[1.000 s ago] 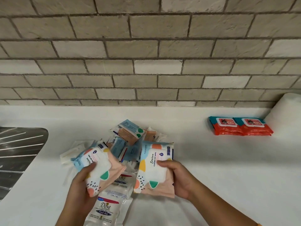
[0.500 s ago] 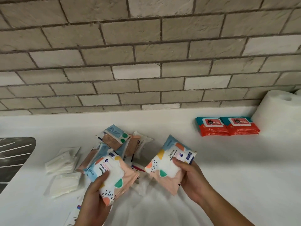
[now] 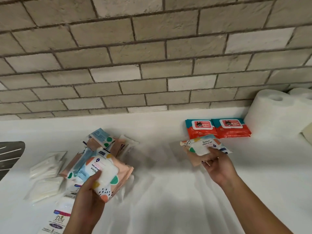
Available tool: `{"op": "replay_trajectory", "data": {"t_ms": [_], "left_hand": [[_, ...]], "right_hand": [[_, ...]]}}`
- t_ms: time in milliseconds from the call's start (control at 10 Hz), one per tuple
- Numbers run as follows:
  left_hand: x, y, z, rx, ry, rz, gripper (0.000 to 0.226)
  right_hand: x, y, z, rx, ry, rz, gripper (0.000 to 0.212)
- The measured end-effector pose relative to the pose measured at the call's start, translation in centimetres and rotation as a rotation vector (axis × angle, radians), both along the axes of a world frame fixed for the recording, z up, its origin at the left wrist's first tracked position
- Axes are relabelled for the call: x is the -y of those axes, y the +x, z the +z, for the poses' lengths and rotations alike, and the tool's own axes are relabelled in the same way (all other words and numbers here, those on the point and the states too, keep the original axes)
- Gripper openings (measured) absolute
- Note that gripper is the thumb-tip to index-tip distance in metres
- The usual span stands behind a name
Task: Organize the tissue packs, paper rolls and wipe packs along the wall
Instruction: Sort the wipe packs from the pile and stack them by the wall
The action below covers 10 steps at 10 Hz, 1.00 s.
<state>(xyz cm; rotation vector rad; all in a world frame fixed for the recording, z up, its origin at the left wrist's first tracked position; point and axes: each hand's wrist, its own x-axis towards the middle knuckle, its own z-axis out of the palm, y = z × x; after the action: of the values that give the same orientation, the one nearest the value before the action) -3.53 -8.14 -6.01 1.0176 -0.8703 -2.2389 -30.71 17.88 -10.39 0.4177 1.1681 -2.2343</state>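
The only container is the metal sink (image 3: 10,154) at the counter's left edge, and just a ribbed corner of it shows, so I cannot tell what is in it.

My left hand (image 3: 87,200) has its fingers curled under a patterned wipe pack (image 3: 108,176) and the thumb pressed on its white lid. It holds the pack tilted above the loose pile (image 3: 104,141) of similar packs at the counter's (image 3: 168,191) left-middle. My left forearm comes up from the near edge.

My right hand (image 3: 217,168) reaches out toward the back right, forearm stretched diagonally. It grips a second patterned pack (image 3: 204,147) — thumb on top, fingers beneath. That pack sits just in front of the two red wipe packs (image 3: 200,130), overlapping the near edge of the left one in my view. I cannot tell whether it touches the counter.

The red packs lie flat, side by side and touching, near the brick wall (image 3: 152,65). White paper rolls (image 3: 270,115) stand upright just beside them at the back right corner.

Left of the pile lie clear packs of white tissues (image 3: 47,168) — and a Dove pack (image 3: 59,220) lies at the near edge by my left wrist.
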Motion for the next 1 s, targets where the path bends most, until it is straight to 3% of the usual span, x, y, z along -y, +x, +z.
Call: {"op": "replay_trajectory", "data": {"t_ms": [200,300,500,600,700,800,900,1000], "left_hand": [[-2.7,-1.9,-0.7,0.017,0.005,0.023,0.043],[-4.4,-3.1,-0.2,0.007,0.008,0.027,0.041],[-6.8,-4.5,0.2,-0.009,0.037,0.032,0.042],[-7.7,-4.7,0.4,-0.007,0.046,0.032,0.043],[-8.7,-5.0,0.3,-0.020,0.050,0.031,0.047],[-9.1,-5.2,0.4,-0.008,0.044,0.031,0.047],[-9.8,-5.6,0.2,-0.023,0.030,0.011,0.051],[-10.2,-5.9,0.2,-0.016,0.031,0.000,0.057]], "right_hand": [[-3.2,-3.6,0.5,-0.042,-0.101,-0.127,0.028],[-4.0,-7.6,0.8,0.026,-0.091,-0.185,0.024],[-4.1,-13.9,-0.1,0.094,-0.057,-0.257,0.038],[-4.2,-15.8,-0.9,0.134,0.035,-0.295,0.035],[-5.1,-17.0,-2.0,-0.021,0.463,-0.108,0.025],[-6.0,-17.3,-3.3,-0.058,0.617,-0.095,0.030],[-6.1,-18.1,-4.6,-0.221,0.842,-0.092,0.039],[-6.2,-19.5,-5.5,-0.095,0.601,-0.062,0.041]]}}
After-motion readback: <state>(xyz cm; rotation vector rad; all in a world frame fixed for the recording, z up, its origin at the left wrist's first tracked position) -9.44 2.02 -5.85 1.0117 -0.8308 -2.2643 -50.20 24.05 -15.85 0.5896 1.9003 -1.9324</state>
